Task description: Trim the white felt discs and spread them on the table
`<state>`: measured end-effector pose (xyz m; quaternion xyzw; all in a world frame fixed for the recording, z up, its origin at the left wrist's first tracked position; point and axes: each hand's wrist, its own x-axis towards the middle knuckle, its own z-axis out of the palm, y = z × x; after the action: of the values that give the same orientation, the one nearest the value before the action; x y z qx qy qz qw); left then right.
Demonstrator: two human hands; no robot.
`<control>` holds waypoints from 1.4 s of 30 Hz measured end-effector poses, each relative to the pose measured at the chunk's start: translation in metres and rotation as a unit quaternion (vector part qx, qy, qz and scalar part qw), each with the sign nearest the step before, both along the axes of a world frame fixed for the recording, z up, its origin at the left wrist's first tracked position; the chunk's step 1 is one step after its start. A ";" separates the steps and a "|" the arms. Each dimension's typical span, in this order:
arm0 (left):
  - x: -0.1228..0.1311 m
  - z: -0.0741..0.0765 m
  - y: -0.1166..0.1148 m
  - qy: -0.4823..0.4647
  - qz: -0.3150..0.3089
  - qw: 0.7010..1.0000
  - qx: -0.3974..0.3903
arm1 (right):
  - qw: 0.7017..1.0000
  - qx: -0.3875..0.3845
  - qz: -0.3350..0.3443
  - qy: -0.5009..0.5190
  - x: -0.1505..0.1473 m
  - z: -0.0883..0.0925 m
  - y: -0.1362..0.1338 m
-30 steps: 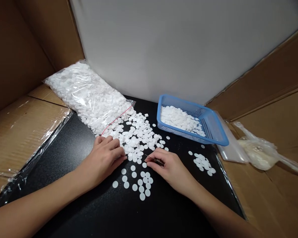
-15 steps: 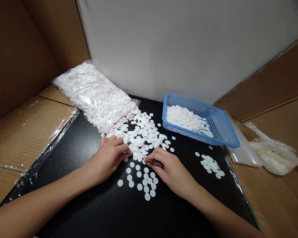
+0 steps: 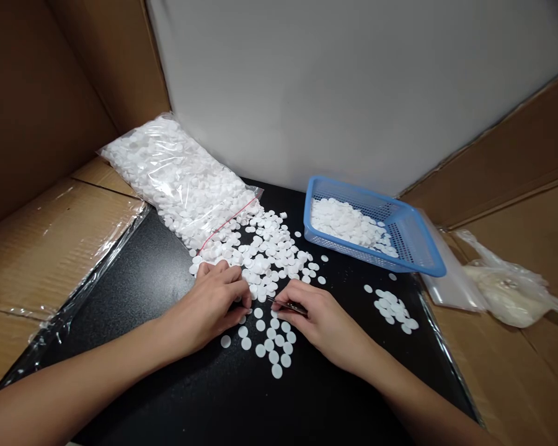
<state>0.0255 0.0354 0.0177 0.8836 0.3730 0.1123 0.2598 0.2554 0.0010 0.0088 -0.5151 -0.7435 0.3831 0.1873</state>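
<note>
My right hand (image 3: 314, 313) is closed around slim, dark metal tweezers (image 3: 291, 305), their thin tip pointing left at the near edge of a heap of small white discs (image 3: 260, 266). Just left of that tip, my left hand (image 3: 221, 297) has its fingers curled and pinched together. What sits between its fingertips, if anything, is hidden. Below both hands, several loose white discs (image 3: 273, 357) lie flat on the black tabletop (image 3: 186, 396). The heap spills from the mouth of a clear plastic bag (image 3: 177, 179) full of the same discs, with a red line along its opening.
A blue mesh basket (image 3: 376, 257) partly filled with white discs stands at the back right. A small disc pile (image 3: 395, 310) lies in front of it. Further right are a clear plastic sheet (image 3: 456, 291) and a tied bag (image 3: 506, 294). Cardboard (image 3: 530, 148) and a grey wall (image 3: 307, 93) enclose the table.
My left hand has shifted slightly right and down, over some loose discs. The tweezers' tip has drawn back a little from the heap; a few discs near it have shifted.
</note>
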 end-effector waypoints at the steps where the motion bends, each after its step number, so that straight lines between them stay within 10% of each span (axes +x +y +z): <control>1: -0.001 0.000 0.000 -0.003 -0.005 1.000 0.013 | 1.000 -0.003 -0.006 0.007 0.001 0.000 0.001; 10: -0.011 0.006 0.003 0.015 -0.149 0.986 0.071 | 0.998 0.036 -0.045 0.033 0.006 -0.004 0.001; 18: -0.018 0.018 0.013 -0.133 0.056 0.987 -0.076 | 0.995 0.036 -0.035 0.086 0.003 -0.004 -0.004; 38: -0.009 0.008 -0.014 -0.053 -0.102 0.980 -0.160 | 0.983 -0.110 0.045 0.142 0.002 0.013 -0.007; 42: -0.007 0.012 -0.017 -0.069 -0.124 0.971 -0.194 | 0.993 -0.012 -0.015 0.113 0.005 0.008 -0.001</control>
<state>0.0190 0.0186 0.0295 0.8457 0.2566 0.0653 0.4633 0.2604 -0.0003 0.0165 -0.4819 -0.7053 0.4446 0.2695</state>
